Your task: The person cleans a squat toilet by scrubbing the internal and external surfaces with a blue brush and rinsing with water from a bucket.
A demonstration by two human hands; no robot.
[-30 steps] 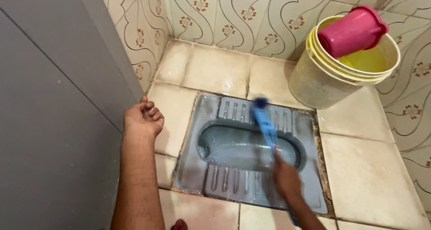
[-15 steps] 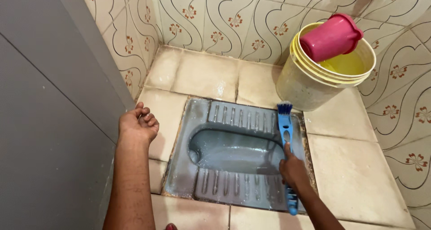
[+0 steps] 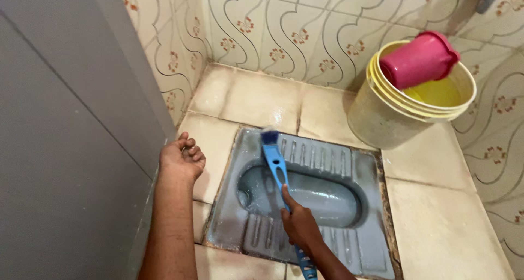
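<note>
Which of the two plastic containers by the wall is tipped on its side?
The pink mug. It lies tilted across the rim of the yellow bucket, mouth pointing down into it, while the bucket stands upright on the floor tiles in the corner.

A yellow bucket (image 3: 406, 113) stood on the floor (image 3: 442, 214) at the far right corner, close against the wall (image 3: 305, 28). A pink mug (image 3: 419, 60) lay tilted across its rim, mouth down into the bucket. The wall tiles bore wavy dark lines and small red flowers. A plain grey door (image 3: 60, 149) filled the left side. The beige floor tiles looked stained along the joints.
</note>
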